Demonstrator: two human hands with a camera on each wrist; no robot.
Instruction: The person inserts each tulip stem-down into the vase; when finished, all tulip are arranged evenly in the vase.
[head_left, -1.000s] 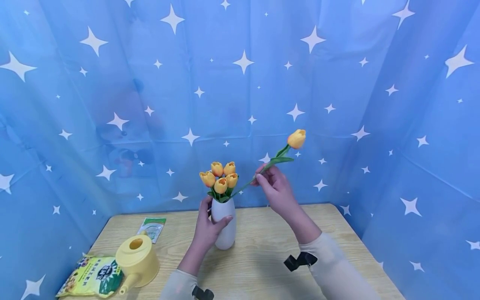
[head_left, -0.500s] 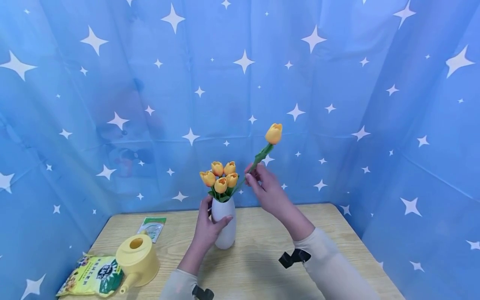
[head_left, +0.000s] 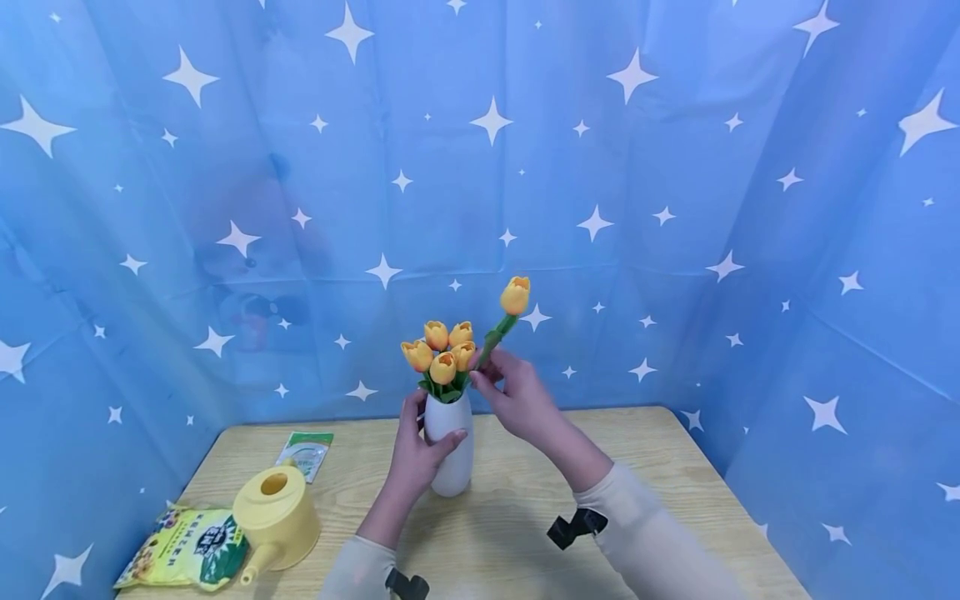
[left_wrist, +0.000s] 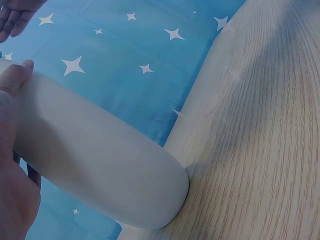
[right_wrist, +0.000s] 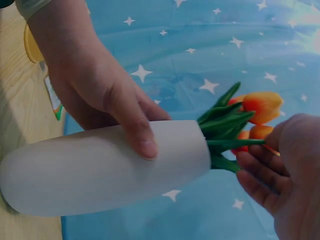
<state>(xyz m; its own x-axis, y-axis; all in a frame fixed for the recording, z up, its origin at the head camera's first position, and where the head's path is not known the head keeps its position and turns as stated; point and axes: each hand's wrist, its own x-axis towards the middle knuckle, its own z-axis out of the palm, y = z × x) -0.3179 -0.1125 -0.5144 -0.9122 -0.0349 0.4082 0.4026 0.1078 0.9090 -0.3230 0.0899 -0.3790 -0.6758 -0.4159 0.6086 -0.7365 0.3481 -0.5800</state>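
Note:
A white vase [head_left: 452, 467] stands upright on the table, with several orange-yellow tulips [head_left: 442, 367] in its mouth. My left hand [head_left: 417, 454] grips the vase's upper part, thumb across the front; the left wrist view shows the vase [left_wrist: 110, 155] with its base on the wood. Just right of the bunch, my right hand [head_left: 517, 398] pinches one more tulip [head_left: 515, 297] by its green stem. That tulip leans right, its bloom above the others. In the right wrist view, its stem [right_wrist: 235, 143] enters the vase mouth; the lower end is hidden inside.
On the table's left side stands a yellow watering can [head_left: 281, 521]. Beside it lies a yellow-green printed bag [head_left: 180, 550]. A small green-and-white packet [head_left: 306, 454] lies behind the can. A blue star-patterned curtain [head_left: 480, 183] surrounds the wooden table [head_left: 637, 533].
My right hand has moved left and down towards the vase with the single tulip, whose bloom now stands closer to the bunch. The left hand keeps its hold on the vase.

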